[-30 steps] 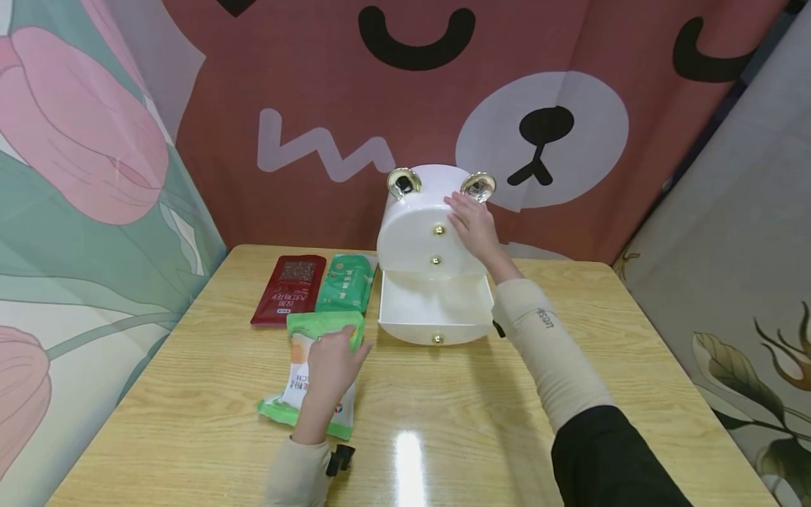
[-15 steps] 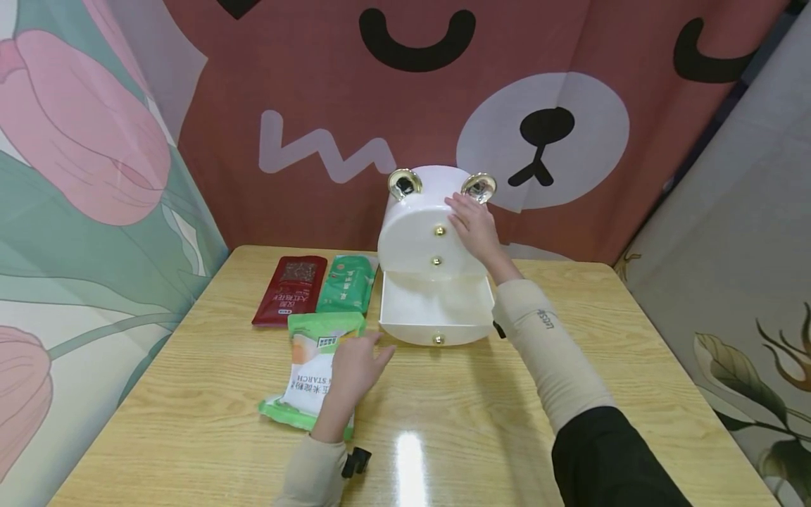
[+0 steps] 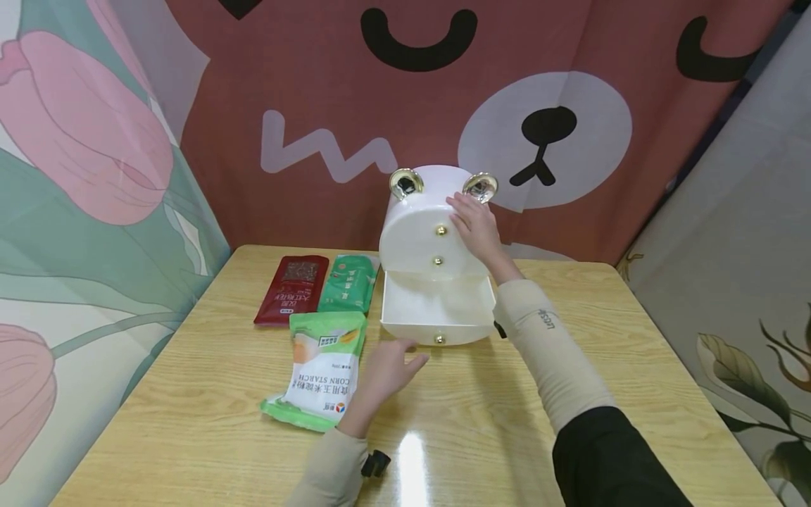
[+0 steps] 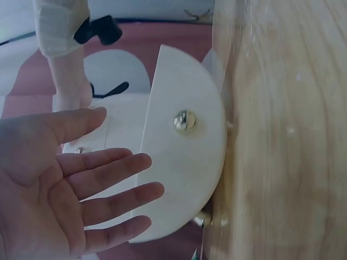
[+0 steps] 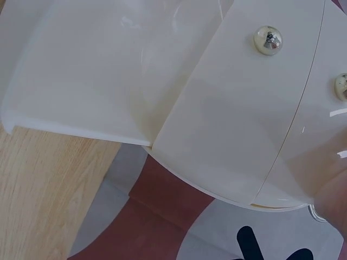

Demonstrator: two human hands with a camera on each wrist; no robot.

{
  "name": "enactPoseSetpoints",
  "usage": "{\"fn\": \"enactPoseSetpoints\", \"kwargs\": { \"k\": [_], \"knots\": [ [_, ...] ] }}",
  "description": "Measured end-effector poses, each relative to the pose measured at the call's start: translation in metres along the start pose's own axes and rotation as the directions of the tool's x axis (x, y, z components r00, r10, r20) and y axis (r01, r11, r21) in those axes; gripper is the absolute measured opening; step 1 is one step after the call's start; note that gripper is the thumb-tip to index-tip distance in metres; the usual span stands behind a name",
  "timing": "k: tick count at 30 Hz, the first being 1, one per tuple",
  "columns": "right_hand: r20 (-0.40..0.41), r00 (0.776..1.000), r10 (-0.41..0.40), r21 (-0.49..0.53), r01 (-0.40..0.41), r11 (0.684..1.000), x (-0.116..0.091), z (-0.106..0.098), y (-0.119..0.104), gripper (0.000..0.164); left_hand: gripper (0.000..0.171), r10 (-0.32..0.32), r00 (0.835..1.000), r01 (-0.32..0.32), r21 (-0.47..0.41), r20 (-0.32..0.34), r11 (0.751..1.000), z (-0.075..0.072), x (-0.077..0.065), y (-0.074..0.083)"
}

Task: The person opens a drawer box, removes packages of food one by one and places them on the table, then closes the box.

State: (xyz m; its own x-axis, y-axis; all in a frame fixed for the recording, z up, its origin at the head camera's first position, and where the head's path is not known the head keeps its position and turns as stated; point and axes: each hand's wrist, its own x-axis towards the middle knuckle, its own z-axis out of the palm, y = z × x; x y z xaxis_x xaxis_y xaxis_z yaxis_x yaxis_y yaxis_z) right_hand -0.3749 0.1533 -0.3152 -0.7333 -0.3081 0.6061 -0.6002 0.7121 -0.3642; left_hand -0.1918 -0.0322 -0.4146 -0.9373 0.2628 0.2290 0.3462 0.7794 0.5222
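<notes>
A white rounded drawer box (image 3: 412,243) with gold knobs and two gold-rimmed eye shapes on top stands at the back of the table. Its bottom drawer (image 3: 437,299) is pulled out and holds nothing visible. My right hand (image 3: 476,225) rests on the box's upper front right, beside one eye shape; the right wrist view shows only a sliver of it. Just before the drawer front is my left hand (image 3: 388,367), fingers spread and holding nothing. In the left wrist view, its fingers (image 4: 122,206) reach toward the drawer front (image 4: 184,162) with its round knob (image 4: 185,121).
Left of the box lie a dark red pouch (image 3: 293,290), a green packet (image 3: 348,283) and a green-and-white corn starch bag (image 3: 319,366). The wooden table (image 3: 538,422) meets a printed curtain (image 3: 304,84) behind. Black clips sit on both wrists.
My left hand has moved right, off the corn starch bag to the front of the drawer. The right hand keeps its place on the box.
</notes>
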Motion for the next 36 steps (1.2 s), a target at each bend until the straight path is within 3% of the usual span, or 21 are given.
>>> {"fn": "enactPoseSetpoints", "kwargs": {
  "k": [11, 25, 36],
  "knots": [
    [-0.006, 1.0, 0.001, -0.004, -0.001, 1.0, 0.0, 0.001, 0.001, 0.034, 0.038, -0.03, 0.998, 0.035, -0.11, 0.051, 0.993, 0.015, 0.012, 0.007],
    [-0.002, 1.0, 0.016, -0.007, -0.016, 1.0, 0.0, 0.002, 0.002, 0.034, 0.026, -0.104, 0.994, 0.107, -0.134, 0.026, 0.985, 0.029, 0.03, 0.003],
    [-0.003, 1.0, 0.021, -0.017, -0.021, 1.0, 0.0, 0.004, 0.004, 0.034, 0.033, -0.14, 0.988, 0.149, -0.184, 0.064, 0.972, 0.036, 0.037, 0.002]
  ]
}}
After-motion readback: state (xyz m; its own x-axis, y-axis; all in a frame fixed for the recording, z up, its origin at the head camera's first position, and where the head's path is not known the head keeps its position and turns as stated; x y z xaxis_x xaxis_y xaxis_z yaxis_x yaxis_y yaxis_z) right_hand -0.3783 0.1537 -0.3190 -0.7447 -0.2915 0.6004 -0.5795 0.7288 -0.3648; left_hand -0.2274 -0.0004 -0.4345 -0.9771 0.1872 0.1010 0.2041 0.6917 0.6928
